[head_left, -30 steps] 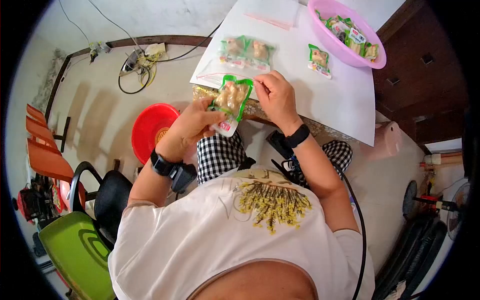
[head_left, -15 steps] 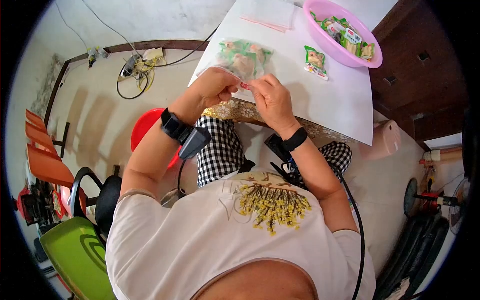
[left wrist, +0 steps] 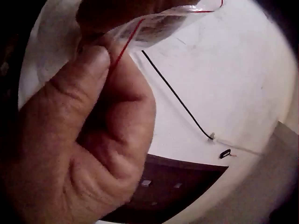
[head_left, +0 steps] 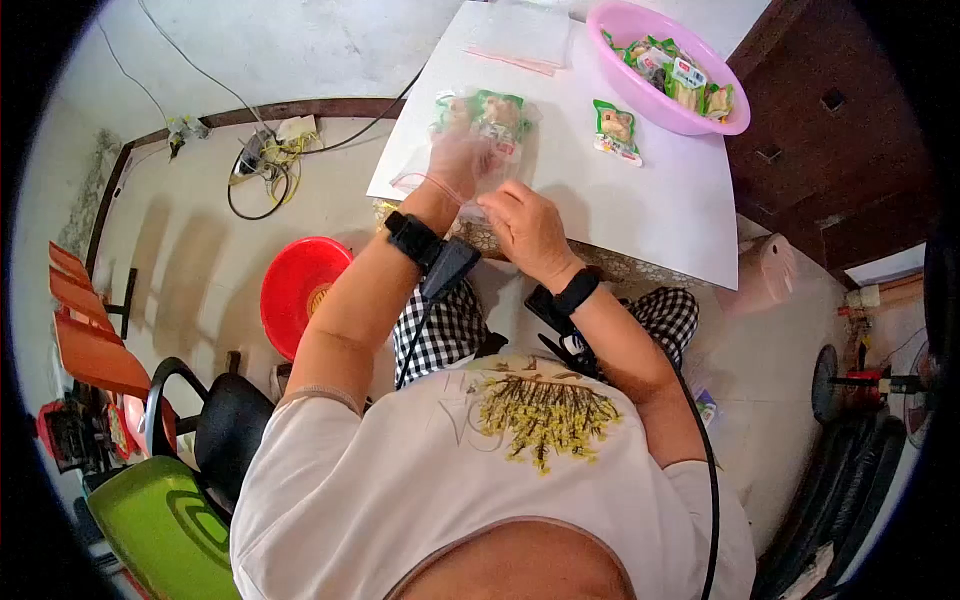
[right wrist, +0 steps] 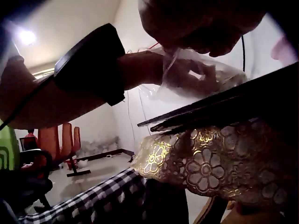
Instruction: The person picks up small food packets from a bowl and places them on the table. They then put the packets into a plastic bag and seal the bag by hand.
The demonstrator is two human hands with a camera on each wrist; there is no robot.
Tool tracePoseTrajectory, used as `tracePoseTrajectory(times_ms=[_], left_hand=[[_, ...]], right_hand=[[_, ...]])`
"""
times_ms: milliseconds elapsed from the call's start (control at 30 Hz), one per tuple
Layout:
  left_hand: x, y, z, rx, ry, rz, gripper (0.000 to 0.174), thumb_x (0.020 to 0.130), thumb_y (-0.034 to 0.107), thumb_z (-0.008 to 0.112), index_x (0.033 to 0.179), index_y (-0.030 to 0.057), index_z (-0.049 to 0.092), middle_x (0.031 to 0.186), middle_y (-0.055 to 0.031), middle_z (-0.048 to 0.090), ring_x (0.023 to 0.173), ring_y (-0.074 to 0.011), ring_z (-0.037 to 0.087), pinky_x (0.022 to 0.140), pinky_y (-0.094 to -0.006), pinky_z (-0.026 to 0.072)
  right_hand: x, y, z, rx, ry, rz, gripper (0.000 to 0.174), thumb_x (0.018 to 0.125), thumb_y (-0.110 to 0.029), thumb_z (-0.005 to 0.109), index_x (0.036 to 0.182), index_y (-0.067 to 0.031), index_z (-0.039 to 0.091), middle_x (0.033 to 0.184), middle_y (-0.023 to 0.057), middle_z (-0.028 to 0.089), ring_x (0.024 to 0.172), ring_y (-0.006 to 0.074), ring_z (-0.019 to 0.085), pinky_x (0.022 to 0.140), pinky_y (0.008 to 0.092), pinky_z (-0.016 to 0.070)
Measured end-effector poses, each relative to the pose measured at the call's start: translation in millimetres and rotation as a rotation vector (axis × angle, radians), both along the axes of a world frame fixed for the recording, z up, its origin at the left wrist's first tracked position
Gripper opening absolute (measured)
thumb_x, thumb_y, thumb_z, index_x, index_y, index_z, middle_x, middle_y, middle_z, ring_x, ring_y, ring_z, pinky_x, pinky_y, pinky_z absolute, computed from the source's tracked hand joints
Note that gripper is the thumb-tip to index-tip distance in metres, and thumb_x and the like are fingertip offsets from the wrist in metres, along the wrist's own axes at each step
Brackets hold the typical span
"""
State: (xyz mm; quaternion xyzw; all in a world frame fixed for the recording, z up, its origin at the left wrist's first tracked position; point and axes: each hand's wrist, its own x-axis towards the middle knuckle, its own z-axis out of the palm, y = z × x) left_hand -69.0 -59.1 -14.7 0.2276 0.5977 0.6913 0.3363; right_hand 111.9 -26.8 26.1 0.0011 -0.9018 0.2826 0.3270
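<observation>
- We saw a clear bag (head_left: pixel 490 185) with a red line near its mouth, at the near left edge of the white worktop (head_left: pixel 660 215), at about 11 o'clock from the person's right hand (head_left: pixel 527 230).
- We saw the right hand pinch the side of the bag's mouth between thumb and curled finger.
- We saw the left hand (head_left: pixel 462 160) reach inside the bag. It was blurry behind the plastic, so we couldn't tell if it was gripping anything.
- Inside the bag, past the left hand, we saw green-edged snack packs (head_left: pixel 498 112).
- At 3 o'clock from the bag, we saw one loose pack (head_left: pixel 616 132) lying flat.
- At 2 o'clock, we saw a pink tub (head_left: pixel 630 85) with lots more packs in it. The loose pack was near it.
- Between 12 and 1 o'clock, we saw flat clear bags (head_left: pixel 520 40) at the far edge.
- Down on the floor, at 8 o'clock from the bag, we saw a red bowl (head_left: pixel 290 310).
</observation>
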Motion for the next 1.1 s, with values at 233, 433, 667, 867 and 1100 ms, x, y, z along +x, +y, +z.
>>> tracePoseTrajectory(times_ms=[233,433,667,867,1100], left_hand=[[11,-19,-22,0.340,0.094,-0.084,0.030,0.097,0.024,0.046,0.124,0.0114,0.049,0.124,-0.0139,0.053,0.120,-0.0233,0.050,0.095,-0.0380,0.0417],[46,-57,12,0.435,-0.290,-0.043,0.041,0.099,0.023,0.048,0.135,0.0056,0.037,0.133,-0.0140,0.047,0.129,-0.0264,0.043,0.104,-0.0396,0.0368],[74,-99,37,0.033,-0.071,-0.151,0.039,0.096,0.016,0.054,0.131,-0.0010,0.046,0.129,-0.0135,0.054,0.113,-0.0231,0.057,0.092,-0.0350,0.0469],[72,-98,117,-0.356,0.372,-0.570,0.019,0.096,0.013,0.055,0.092,-0.0018,0.066,0.080,-0.0043,0.067,0.071,-0.0103,0.064,0.061,-0.0234,0.0510],[57,74,108,-0.410,1.078,-0.360,0.041,0.086,0.036,0.062,0.096,-0.0040,0.066,0.079,-0.0169,0.067,0.077,-0.0287,0.066,0.070,-0.0370,0.0516]], right_hand=[[-3,13,-20,-0.009,-0.005,-0.032,0.010,0.079,-0.005,0.062,0.089,-0.0040,0.061,0.082,0.0114,0.058,0.070,0.0323,0.059,0.061,0.0393,0.0483],[-5,16,-23,-0.156,-0.031,-0.040,0.010,0.077,-0.006,0.065,0.084,-0.0051,0.058,0.079,0.0121,0.056,0.067,0.0333,0.058,0.059,0.0418,0.0467],[-7,22,-31,-0.170,-0.014,-0.014,0.009,0.078,-0.008,0.066,0.082,-0.0056,0.058,0.078,0.0113,0.056,0.069,0.0329,0.058,0.060,0.0414,0.0470],[-4,25,-36,-0.197,-0.010,0.017,0.007,0.076,-0.011,0.063,0.080,-0.0073,0.059,0.077,0.0100,0.055,0.071,0.0319,0.059,0.062,0.0420,0.0478],[-2,26,-40,-0.224,-0.089,0.037,0.008,0.075,-0.014,0.060,0.078,-0.0070,0.058,0.081,0.0132,0.059,0.077,0.0356,0.059,0.069,0.0444,0.0485]])
